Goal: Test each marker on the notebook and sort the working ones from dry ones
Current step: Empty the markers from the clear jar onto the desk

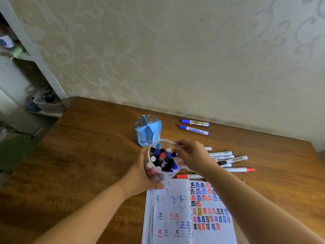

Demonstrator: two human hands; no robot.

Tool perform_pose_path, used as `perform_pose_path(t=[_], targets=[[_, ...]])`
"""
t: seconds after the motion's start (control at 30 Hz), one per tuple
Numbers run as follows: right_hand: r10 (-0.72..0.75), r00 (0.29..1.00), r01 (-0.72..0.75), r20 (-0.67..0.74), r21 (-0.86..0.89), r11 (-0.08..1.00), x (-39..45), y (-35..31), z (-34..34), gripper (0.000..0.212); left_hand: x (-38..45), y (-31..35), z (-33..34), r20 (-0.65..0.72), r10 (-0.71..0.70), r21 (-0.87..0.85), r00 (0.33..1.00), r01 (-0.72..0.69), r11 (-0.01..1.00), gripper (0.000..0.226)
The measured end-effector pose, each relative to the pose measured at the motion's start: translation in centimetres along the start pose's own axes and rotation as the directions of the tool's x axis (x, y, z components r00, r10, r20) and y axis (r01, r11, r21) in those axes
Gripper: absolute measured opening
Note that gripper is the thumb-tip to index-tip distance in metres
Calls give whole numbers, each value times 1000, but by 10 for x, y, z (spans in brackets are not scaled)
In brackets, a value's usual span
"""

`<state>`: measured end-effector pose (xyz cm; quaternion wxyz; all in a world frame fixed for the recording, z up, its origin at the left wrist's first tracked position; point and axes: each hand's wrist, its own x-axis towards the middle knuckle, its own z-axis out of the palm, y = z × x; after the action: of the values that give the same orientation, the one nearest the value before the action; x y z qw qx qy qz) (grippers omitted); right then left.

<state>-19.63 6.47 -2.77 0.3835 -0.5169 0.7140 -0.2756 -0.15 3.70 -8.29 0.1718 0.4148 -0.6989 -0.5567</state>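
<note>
Above the counter [91, 147], just past the open notebook [177, 213] at its near edge, the left hand [142, 173] wraps curled fingers round a clear cup [164, 175] packed with upright markers [163, 160] capped black, blue, red and white, while the right hand [191, 155] pinches the cup's rim

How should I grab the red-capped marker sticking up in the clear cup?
Pinch its red cap from straight above. It stands upright, packed among other markers in the clear cup, so only the cap pokes out. The left hand holds the cup, and the right hand is at the rim.
</note>
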Motion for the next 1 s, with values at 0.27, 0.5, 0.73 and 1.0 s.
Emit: perform_pose_path(t=[0.27, 0.5, 0.73, 1.0], targets=[[170, 983, -182, 66, 430, 884, -26, 28, -20, 30, 12, 48, 6, 41, 73, 398, 996, -83, 913, 106], [289, 931, -363, 223, 647, 671, -33, 58, -27, 53, 45, 90, 34, 212, 131, 899, 968, -246, 362, 105], [443, 856, -468, 264, 759, 452, -32, 93, -39, 57, 68, 101, 71, 296, 83, 940, 951, -306, 150, 102], [442, 849, -461, 290, 816, 349, -2, 113, -52, 55, 97, 116, 84, 357, 89, 934, 930, -353, -59, 95]])
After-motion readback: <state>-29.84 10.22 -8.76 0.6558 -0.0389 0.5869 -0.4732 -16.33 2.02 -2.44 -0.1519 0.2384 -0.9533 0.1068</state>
